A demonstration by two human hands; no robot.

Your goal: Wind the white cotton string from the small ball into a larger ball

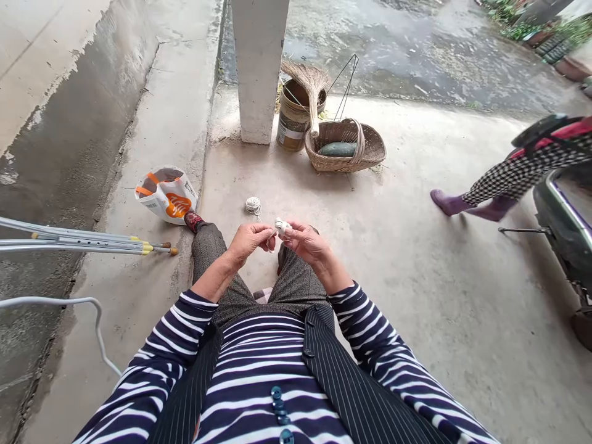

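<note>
Above my lap, my right hand [308,243] grips a small white yarn piece [281,226] between thumb and fingers. My left hand [252,240] is pinched closed right beside that piece, its fingertips almost touching it. What lies in the left fingers is too small to make out. A ball of white yarn [253,205] rests on the concrete floor just beyond my hands, and a strand leads from it toward them.
A white and orange bag [166,196] stands near my left foot, with crutches [92,240] at the left. Ahead are a pillar [259,74], a bucket [291,129] with a broom [311,86], and a wicker basket [370,145] holding a green gourd [337,149]. A person in purple boots [448,202] is beside a vehicle [567,216].
</note>
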